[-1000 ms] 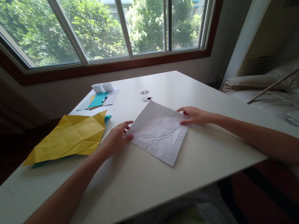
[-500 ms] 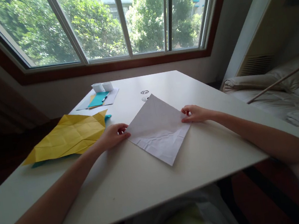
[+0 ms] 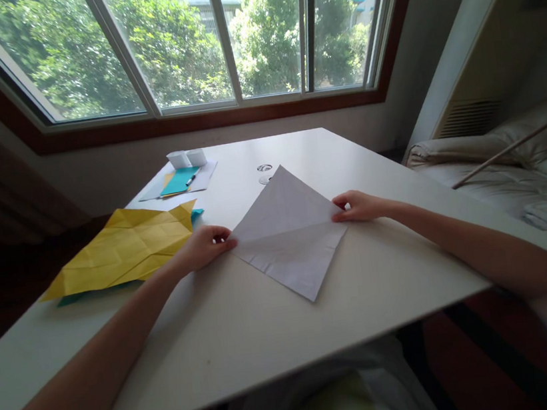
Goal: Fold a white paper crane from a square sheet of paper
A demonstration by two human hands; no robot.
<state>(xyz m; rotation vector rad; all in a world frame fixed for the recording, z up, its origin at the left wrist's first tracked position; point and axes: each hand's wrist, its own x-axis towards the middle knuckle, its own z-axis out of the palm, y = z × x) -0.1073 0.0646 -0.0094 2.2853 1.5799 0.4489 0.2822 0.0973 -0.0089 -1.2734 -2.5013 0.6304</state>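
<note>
your fingers are pinched on the two side corners of the white paper: the left hand grips the left corner, the right hand grips the right corner, each with thumb and fingertips closed on the sheet's edge.

the white paper sits on the white table, about mid-table in front of you, turned as a diamond. one corner points away toward the window, the opposite corner points back at you. the axis between your hands runs left to right; a faint line crosses the sheet along it. the far half looks slightly raised off the surface, the near half lies flat.

both forearms reach forward and converge on the sheet, wrists low near the table, palms turned inward.

to the left of your left hand, just beside it, lies a creased yellow sheet. further back near the far edge: a teal sheet with a pen on it, and two small white cups.
</note>
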